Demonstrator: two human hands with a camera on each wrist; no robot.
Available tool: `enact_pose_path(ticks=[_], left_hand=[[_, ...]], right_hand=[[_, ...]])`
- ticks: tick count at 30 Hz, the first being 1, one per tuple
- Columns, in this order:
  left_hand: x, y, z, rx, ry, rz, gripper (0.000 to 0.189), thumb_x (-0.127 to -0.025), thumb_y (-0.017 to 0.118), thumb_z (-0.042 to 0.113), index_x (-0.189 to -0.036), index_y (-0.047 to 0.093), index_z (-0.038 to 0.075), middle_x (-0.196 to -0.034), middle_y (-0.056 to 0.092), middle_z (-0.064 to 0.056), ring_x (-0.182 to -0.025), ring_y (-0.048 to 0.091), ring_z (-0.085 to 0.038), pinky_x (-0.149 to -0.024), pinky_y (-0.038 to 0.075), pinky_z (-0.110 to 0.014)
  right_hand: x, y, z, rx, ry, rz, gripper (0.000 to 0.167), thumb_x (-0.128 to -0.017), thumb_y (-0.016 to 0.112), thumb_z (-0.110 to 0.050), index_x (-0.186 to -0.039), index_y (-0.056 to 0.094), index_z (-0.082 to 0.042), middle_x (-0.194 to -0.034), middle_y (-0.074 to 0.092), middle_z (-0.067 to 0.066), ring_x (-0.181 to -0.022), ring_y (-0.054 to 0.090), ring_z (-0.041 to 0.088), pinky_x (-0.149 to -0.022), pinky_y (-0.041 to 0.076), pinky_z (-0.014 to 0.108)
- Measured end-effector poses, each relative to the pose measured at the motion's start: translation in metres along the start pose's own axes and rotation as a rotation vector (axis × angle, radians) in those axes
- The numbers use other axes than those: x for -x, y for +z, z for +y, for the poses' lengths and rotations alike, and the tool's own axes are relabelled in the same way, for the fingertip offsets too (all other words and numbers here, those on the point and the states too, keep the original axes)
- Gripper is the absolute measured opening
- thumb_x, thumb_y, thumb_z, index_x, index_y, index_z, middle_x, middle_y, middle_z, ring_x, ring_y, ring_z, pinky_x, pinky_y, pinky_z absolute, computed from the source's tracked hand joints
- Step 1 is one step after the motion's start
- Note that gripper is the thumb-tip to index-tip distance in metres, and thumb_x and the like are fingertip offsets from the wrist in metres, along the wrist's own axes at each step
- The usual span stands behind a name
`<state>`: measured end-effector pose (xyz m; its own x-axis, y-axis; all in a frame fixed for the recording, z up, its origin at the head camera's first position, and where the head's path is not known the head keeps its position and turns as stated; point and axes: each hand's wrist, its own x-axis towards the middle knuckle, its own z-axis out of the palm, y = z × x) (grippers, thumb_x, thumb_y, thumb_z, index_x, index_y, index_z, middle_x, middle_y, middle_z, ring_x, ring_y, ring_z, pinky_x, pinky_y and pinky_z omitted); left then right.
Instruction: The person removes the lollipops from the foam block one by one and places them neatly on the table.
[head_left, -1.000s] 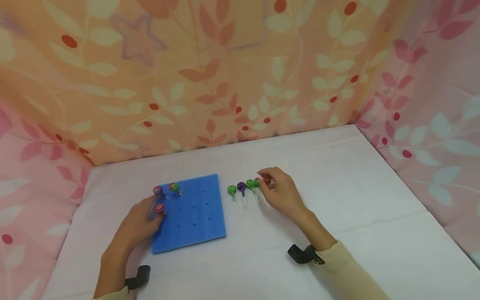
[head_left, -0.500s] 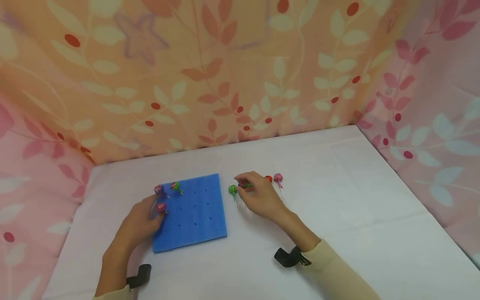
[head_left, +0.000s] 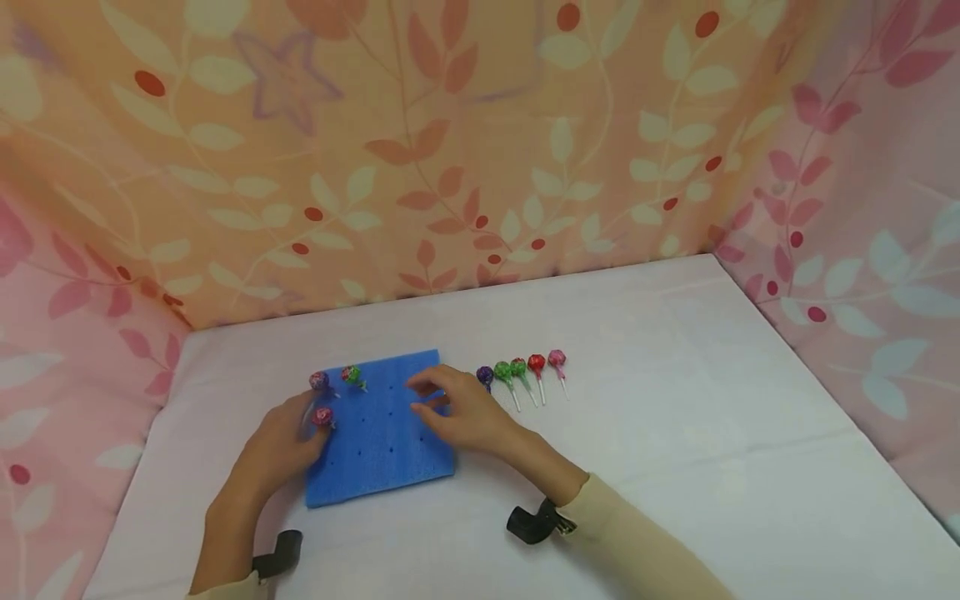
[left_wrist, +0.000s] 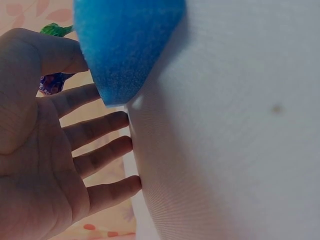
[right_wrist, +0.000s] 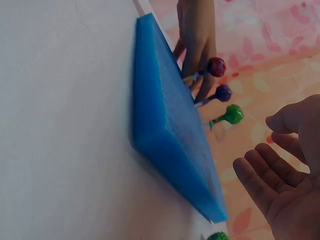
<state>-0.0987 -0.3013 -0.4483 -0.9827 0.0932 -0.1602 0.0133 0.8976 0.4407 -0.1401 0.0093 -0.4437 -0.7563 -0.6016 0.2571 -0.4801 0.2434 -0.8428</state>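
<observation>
A blue foam board point(head_left: 375, 433) with small holes lies on the table. Three lollipops stand in its far left part: a purple one point(head_left: 318, 381), a green-and-red one point(head_left: 351, 374) and a red one point(head_left: 322, 416). My left hand point(head_left: 273, 450) rests against the board's left edge, its fingers fairly straight in the left wrist view. Over the board's right side hovers my right hand point(head_left: 468, 412), fingers loosely bent and nothing between them. It hides the leftmost lollipop of the row in the head view; a green lollipop point(right_wrist: 218, 236) shows at the right wrist view's bottom edge.
Right of the board, a row of lollipops lies on the white table: purple point(head_left: 485, 375), green point(head_left: 502, 368), green-and-red point(head_left: 518, 367), red point(head_left: 536, 363) and pink point(head_left: 557, 358). Floral cloth point(head_left: 420, 167) hangs behind and at both sides.
My right hand has moved left, from above the lollipop row to the board's right side, uncovering most of the row. My left hand has stayed at the board's edge.
</observation>
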Motion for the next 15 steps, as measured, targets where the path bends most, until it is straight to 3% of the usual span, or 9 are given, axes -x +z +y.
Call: enact_pose_path(ticks=[5, 15], left_hand=[[0.0, 0.002, -0.003, 0.006, -0.001, 0.003, 0.068, -0.101, 0.065, 0.024, -0.158, 0.04, -0.005, -0.157, 0.048, -0.034, -0.146, 0.043, -0.058, -0.117, 0.036, -0.076], [-0.001, 0.0, -0.001, -0.018, -0.013, -0.003, 0.069, -0.101, 0.065, 0.027, -0.158, 0.041, -0.004, -0.157, 0.048, -0.034, -0.144, 0.043, -0.06, -0.115, 0.037, -0.078]], right_hand=[[-0.007, 0.012, -0.001, -0.02, 0.01, -0.049, 0.035, -0.103, 0.067, -0.011, -0.135, 0.063, 0.003, -0.133, 0.069, 0.021, -0.121, 0.07, 0.031, -0.1, 0.064, 0.036], [-0.029, 0.032, 0.001, -0.096, 0.011, -0.135, 0.036, -0.104, 0.066, -0.011, -0.138, 0.062, -0.001, -0.139, 0.067, 0.016, -0.128, 0.068, 0.027, -0.104, 0.059, 0.024]])
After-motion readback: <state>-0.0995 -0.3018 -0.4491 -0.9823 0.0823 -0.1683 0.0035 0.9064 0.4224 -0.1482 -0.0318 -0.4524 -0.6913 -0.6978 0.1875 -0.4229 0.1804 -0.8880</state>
